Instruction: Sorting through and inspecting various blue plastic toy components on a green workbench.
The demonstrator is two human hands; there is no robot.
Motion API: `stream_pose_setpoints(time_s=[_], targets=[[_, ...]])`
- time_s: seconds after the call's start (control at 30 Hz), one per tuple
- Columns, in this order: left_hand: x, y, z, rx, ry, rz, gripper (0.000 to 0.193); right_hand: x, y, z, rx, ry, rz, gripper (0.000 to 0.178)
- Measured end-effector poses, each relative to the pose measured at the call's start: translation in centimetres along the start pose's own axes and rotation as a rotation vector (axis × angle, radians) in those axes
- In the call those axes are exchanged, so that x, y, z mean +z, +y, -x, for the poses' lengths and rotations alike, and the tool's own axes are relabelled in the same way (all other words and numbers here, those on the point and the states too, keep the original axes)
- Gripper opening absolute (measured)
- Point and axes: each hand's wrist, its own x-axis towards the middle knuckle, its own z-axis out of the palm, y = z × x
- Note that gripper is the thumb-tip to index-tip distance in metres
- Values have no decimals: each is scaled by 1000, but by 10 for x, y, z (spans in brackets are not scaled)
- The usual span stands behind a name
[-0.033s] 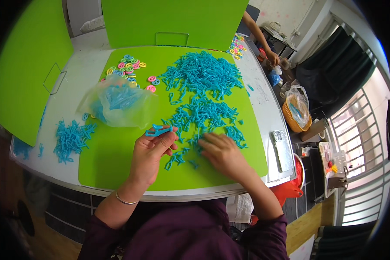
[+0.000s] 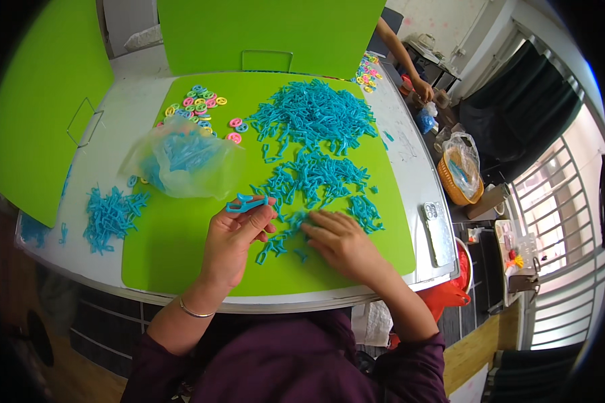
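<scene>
Between the thumb and fingers of my left hand point(image 2: 238, 232) is a small blue plastic clip point(image 2: 246, 203), its looped end pointing left. My right hand point(image 2: 343, 242) lies palm down over loose blue clips point(image 2: 273, 243) at the near side of the green mat point(image 2: 188, 255), fingers stretched out; what is under them is hidden. Beyond it spreads a looser heap of the same clips point(image 2: 316, 174), and behind that a large pile of clips point(image 2: 319, 114).
A translucent bag point(image 2: 212, 171) of blue pieces sits left, near colourful plastic rings point(image 2: 198, 104). Another blue heap point(image 2: 112, 218) lies at the left table edge. A phone point(image 2: 437, 232) rests at right. Green panels point(image 2: 269, 30) stand behind; another person's arm point(image 2: 403, 57) reaches in.
My right hand has shifted slightly left and nearer, and some clips beside its fingers have moved with it. My left hand holds its clip in the same place.
</scene>
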Motion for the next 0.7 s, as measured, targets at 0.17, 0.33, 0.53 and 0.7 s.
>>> stream_pose_setpoints(time_s=[0.17,0.33,0.53,0.7], targets=[[1,-1,1,-11,-45,6,15,-10,6,-3,66,-2,-55,29],[2,-1,1,-16,-43,1,16,-9,14,-2,171,53,302,30],[-1,-5,2,-43,-69,16,17,-19,7,3,189,126,139,21],[2,-10,3,-86,-96,6,17,-12,51,-30,138,164,181,17]])
